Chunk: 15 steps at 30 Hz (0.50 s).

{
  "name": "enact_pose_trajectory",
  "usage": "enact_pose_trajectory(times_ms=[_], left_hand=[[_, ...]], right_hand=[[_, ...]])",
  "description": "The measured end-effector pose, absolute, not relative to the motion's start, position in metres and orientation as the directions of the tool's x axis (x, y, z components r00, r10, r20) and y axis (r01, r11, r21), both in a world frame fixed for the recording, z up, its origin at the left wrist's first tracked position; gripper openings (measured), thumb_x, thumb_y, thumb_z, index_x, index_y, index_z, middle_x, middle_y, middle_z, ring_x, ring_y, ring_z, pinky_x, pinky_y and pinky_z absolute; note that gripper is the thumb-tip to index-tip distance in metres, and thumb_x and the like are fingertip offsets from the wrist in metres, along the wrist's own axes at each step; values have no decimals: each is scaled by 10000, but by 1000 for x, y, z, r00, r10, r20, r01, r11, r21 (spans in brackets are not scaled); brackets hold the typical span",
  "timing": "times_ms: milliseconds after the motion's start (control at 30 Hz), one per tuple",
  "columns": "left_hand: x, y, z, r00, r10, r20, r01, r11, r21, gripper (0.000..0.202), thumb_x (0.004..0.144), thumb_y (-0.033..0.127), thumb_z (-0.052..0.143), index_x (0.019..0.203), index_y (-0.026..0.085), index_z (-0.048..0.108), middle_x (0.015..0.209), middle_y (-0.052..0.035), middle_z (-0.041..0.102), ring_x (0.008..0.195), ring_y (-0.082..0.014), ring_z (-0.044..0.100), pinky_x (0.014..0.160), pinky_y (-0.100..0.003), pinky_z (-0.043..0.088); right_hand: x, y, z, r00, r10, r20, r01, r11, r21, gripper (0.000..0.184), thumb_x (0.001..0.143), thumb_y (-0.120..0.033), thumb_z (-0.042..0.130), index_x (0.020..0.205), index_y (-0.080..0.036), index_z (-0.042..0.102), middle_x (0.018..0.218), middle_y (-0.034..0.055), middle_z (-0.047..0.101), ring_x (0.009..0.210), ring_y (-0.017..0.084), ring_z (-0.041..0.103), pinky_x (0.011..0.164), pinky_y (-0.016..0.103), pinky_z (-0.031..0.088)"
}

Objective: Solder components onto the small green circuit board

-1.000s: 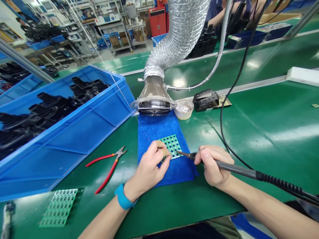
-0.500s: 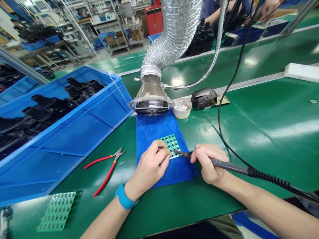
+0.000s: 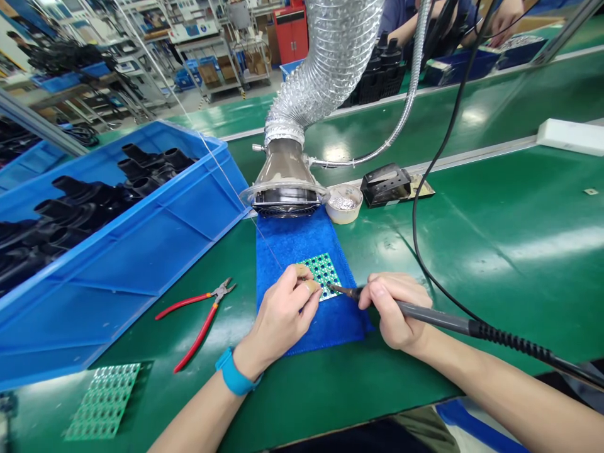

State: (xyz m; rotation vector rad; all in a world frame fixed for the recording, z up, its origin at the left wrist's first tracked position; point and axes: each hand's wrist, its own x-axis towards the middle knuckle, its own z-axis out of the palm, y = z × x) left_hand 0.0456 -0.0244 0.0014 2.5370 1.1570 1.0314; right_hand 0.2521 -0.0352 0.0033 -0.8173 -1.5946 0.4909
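Note:
My right hand (image 3: 395, 309) is closed around the grip of a soldering iron (image 3: 436, 316), and the iron's tip points left onto a green circuit board (image 3: 325, 267) with rows of dark round spots. The board lies on a blue cloth (image 3: 306, 327). At the board's left side my left hand (image 3: 287, 308), with tan covers on its fingertips, pinches a thin solder wire (image 3: 268, 242) that runs down from the upper left. The wire's end is hidden by the fingers. A blue band (image 3: 234, 375) circles the left wrist.
Red-handled cutters (image 3: 207, 318) lie open left of the cloth. A second board panel (image 3: 104, 402) is at lower left. A blue crate (image 3: 141, 251) holds black parts. Beyond the cloth are a fume extractor hood (image 3: 287, 182), a round tub (image 3: 344, 204) and an iron stand (image 3: 387, 184). A co-worker's hand (image 3: 507, 19) shows behind.
The view has shifted slightly, so the crate, cutters and second panel appear a little further left. Both hands keep their grips, and the iron's tip stays at the board.

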Motion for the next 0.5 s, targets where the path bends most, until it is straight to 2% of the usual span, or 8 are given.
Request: enact_pose_trajectory(times_ms=[300, 500], left_hand=[[40, -24, 10, 330, 677, 658, 635, -675, 376, 104, 888, 67, 659, 925, 163, 646, 950, -60, 587, 883, -153, 618, 777, -289, 553], [33, -25, 16, 224, 619, 753, 653, -669, 355, 168, 835, 22, 706, 920, 159, 657, 884, -46, 623, 825, -146, 613, 732, -279, 535]], right_hand=[[252, -34, 9, -40, 728, 684, 234, 673, -702, 346, 930, -88, 454, 614, -174, 563, 521, -25, 552, 447, 78, 480, 483, 243, 358], [255, -34, 6, 86, 702, 707, 255, 671, -696, 347, 930, -88, 466, 615, -180, 579, 514, -28, 528, 454, 90, 471, 499, 264, 381]])
